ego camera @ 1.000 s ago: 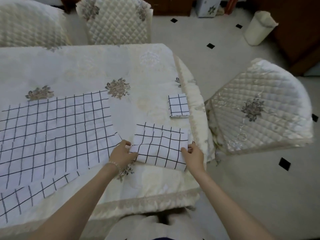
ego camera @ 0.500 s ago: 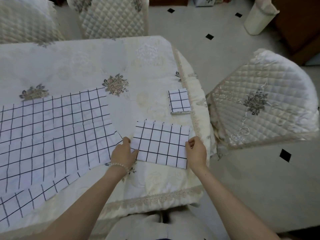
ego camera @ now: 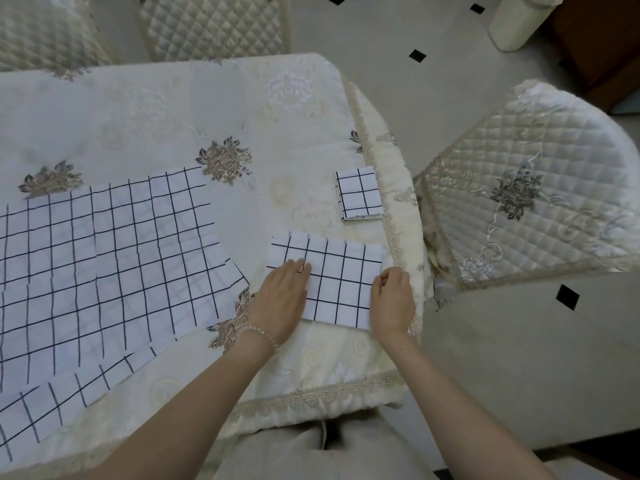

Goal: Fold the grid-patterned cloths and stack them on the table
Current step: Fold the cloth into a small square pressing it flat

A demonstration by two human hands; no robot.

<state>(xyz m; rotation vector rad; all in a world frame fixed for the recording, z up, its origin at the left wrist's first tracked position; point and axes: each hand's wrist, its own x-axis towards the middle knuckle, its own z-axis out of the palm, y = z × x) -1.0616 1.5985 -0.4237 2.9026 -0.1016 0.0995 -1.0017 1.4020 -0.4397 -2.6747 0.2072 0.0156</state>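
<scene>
Fingers [ego camera: 297,266] of left hand [ego camera: 280,299] lie flat atop half-folded cloth [ego camera: 339,278].

Soft, even daylight is filling the scene, fairly bright and casting only faint shadows. The satin tablecloth [ego camera: 166,109] and the quilted chair cover [ego camera: 540,188] are giving off a mild sheen without harsh glare. Wide-angle distortion is bending the edges, and focus is softening slightly toward the corners.

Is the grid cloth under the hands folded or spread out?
Folded: the grid cloth is a compact rectangle, far smaller than the spread cloths beside it. Left hand lies flat on it.
</scene>
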